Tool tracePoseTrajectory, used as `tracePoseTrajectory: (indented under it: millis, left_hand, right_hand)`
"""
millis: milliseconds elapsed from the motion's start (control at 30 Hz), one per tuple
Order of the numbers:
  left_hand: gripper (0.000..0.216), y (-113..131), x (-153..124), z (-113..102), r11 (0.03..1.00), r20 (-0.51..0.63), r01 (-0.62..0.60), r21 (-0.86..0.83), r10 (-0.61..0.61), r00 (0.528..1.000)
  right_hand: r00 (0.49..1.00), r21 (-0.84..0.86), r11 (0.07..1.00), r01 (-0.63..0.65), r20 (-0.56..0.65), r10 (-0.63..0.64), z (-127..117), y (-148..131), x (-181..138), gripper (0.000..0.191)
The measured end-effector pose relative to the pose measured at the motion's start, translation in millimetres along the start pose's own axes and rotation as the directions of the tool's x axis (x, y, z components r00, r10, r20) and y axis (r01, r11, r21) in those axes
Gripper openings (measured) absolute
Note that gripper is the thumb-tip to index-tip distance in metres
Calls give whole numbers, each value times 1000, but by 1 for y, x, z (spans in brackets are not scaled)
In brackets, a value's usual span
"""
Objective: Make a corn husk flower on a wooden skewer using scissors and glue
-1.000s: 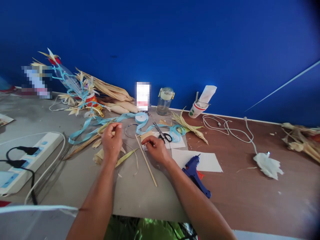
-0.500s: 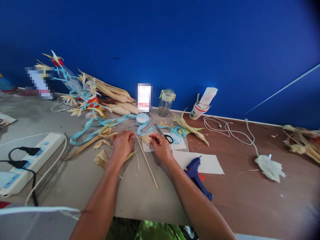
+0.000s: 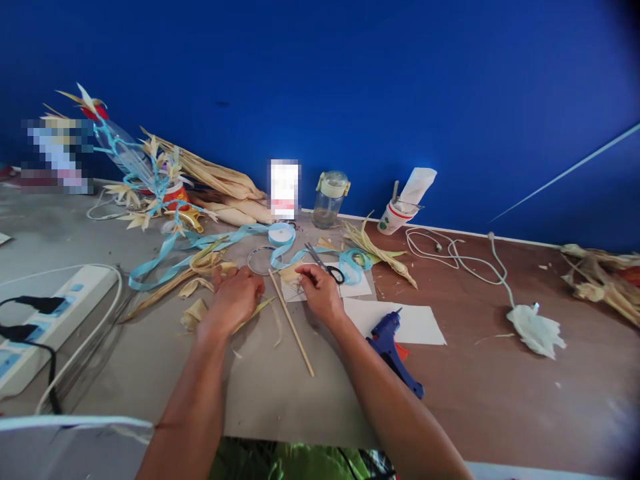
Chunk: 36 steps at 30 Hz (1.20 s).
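Palm down, my left hand (image 3: 233, 297) rests low over the table beside dried corn husk strips (image 3: 205, 263), its fingers bent and partly apart, with no held thing showing. My right hand (image 3: 321, 290) is closed in a pinch at a small pale corn husk piece (image 3: 293, 273), above a white paper sheet. Between the hands lies a thin wooden stick (image 3: 293, 323). Black-handled scissors (image 3: 334, 272) lie just beyond my right hand. A roll of light blue ribbon (image 3: 281, 233) and a clear ring of tape (image 3: 260, 260) sit farther back.
A blue glue gun (image 3: 390, 347) lies right of my right forearm, by white paper (image 3: 420, 323). A power strip (image 3: 55, 313) with cords is at the left. Along the blue wall stand a ribbon-wrapped bottle (image 3: 125, 153), a lidded jar (image 3: 330, 200) and a paper cup (image 3: 393, 219).
My left hand has moved slightly left and nearer to me, toward the husk strips, uncovering more of the clear ring. The right hand keeps its pinch; the view has shifted slightly.
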<state>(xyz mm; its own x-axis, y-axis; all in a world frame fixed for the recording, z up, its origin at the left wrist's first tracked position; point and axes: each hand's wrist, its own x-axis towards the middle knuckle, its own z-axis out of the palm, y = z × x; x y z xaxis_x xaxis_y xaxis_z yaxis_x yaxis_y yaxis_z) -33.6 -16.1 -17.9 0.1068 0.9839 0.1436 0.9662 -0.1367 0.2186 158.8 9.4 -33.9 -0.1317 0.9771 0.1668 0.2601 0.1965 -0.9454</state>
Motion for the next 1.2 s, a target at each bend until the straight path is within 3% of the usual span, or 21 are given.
tracePoseTrajectory:
  millis: [100, 200, 333, 500, 600, 667, 767, 867, 933, 1033, 1200]
  left_hand:
    - [16, 3, 9, -4, 977, -118, 114, -182, -137, 984]
    - [14, 2, 16, -7, 906, -276, 211, -367, -323, 905]
    - [16, -3, 19, -4, 903, -402, 270, -334, -395, 826]
    - [31, 0, 18, -1, 931, -373, 283, -229, -353, 858]
    - [21, 6, 17, -5, 940, -404, 202, -275, -303, 863]
    - [18, 8, 16, -8, 933, -466, 181, -310, -315, 827]
    - [17, 11, 14, -11, 928, -510, 174, -329, -330, 794]
    - [16, 13, 13, -12, 932, -498, 156, -327, -310, 810]
    - [16, 15, 13, -11, 935, -487, 145, -322, -295, 822]
    - [16, 16, 13, -12, 937, -488, 127, -324, -280, 827]
    - [18, 14, 14, -12, 914, -467, 37, -404, -241, 851]
  right_hand:
    - [1000, 18, 1000, -10, -29, 10, 0, 1, 1, 21]
    - [990, 96, 994, -47, -124, 59, -1, 2, 2, 22]
    - [965, 179, 981, -78, -233, 119, -4, 4, 6, 23]
    - [961, 159, 984, -74, -254, 113, -6, 6, 7, 24]
    - [989, 52, 998, 41, -142, -33, -7, 2, 2, 25]
    - [980, -101, 975, 196, 55, -191, -4, -4, -3, 27]
    - [881, -375, 823, 427, 378, -285, 5, -13, -11, 29]
    - [821, -557, 642, 526, 531, -212, 19, -17, -16, 22]
    - [819, -608, 592, 529, 547, -171, 26, -16, -17, 17]
    - [833, -621, 594, 511, 527, -166, 28, -13, -16, 16]
    - [925, -527, 772, 357, 318, -210, 7, -6, -6, 19]
